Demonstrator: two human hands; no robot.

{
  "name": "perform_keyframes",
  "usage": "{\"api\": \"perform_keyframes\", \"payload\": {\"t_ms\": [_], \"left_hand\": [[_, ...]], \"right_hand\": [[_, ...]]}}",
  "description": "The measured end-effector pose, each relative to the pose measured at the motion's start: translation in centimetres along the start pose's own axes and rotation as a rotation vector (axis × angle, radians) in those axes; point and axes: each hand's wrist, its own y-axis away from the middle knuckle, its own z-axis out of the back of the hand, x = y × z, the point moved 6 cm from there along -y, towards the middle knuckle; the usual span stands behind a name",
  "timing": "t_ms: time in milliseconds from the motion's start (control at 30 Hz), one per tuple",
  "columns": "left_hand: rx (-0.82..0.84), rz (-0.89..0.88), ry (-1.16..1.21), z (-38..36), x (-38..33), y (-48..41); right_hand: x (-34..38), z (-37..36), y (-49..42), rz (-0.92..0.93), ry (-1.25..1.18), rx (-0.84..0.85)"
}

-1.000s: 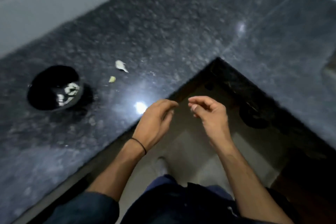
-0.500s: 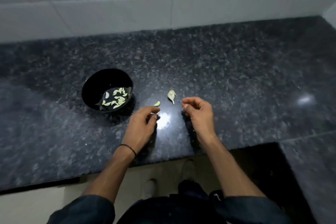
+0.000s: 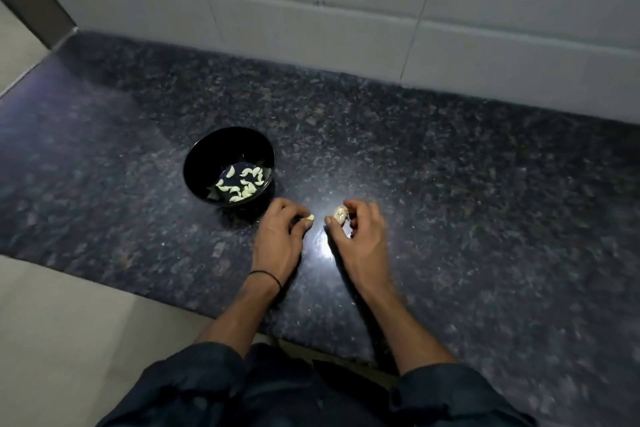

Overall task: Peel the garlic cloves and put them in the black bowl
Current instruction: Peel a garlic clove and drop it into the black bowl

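The left hand (image 3: 280, 234) has its fingers curled & looks to pinch a small peeled garlic clove (image 3: 310, 217) at its tips, low over the desk (image 3: 485, 201). The right hand (image 3: 362, 232), just beside it, is curled too & holds a bigger clove (image 3: 339, 214) w/ skin on. The black bowl (image 3: 207, 159) sits just left of the left hand & a bit farther back, w/ peeled cloves (image 3: 242, 184) inside. So the left hand is nearer; the drop looks like a short trip.
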Motion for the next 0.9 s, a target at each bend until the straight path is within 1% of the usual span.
{"api": "perform_keyframes", "payload": {"t_ms": [67, 133, 267, 333, 400, 500, 667, 733, 900], "left_hand": [[-0.016, 0.008, 0.008, 0.1, -0.1, 0.1], [-0.031, 0.014, 0.012, 0.3, -0.3, 0.3], [-0.094, -0.049, 0.064, 2.4, -2.3, 0.4], [-0.151, -0.086, 0.092, 4.2, -3.2, 0.1], [-0.23, -0.126, 0.063, 6.2, -3.2, -0.7], [-0.299, -0.104, -0.032, 8.3, -1.6, -2.3], [-0.303, 0.012, -0.271, 9.4, 0.9, -3.8], [-0.286, 0.04, -0.306, 9.6, 0.9, -4.1], [-0.255, 0.039, -0.318, 9.9, 1.0, -4.6]], "right_hand": [[0.2, 0.0, 0.1, 0.061, 0.057, -0.028], [0.3, 0.0, 0.0, 0.078, 0.061, -0.045], [0.3, 0.1, 0.1, 0.083, 0.012, -0.031], [0.5, 0.1, 0.2, 0.083, 0.01, -0.024], [0.6, 0.0, 0.2, 0.08, 0.02, -0.03], [0.8, 0.1, 0.2, 0.082, 0.037, -0.039], [0.8, 0.0, 0.3, 0.063, 0.062, -0.046], [0.8, 0.0, 0.4, 0.053, 0.061, -0.049], [1.3, 0.2, 0.7, 0.04, 0.051, -0.068]]}}
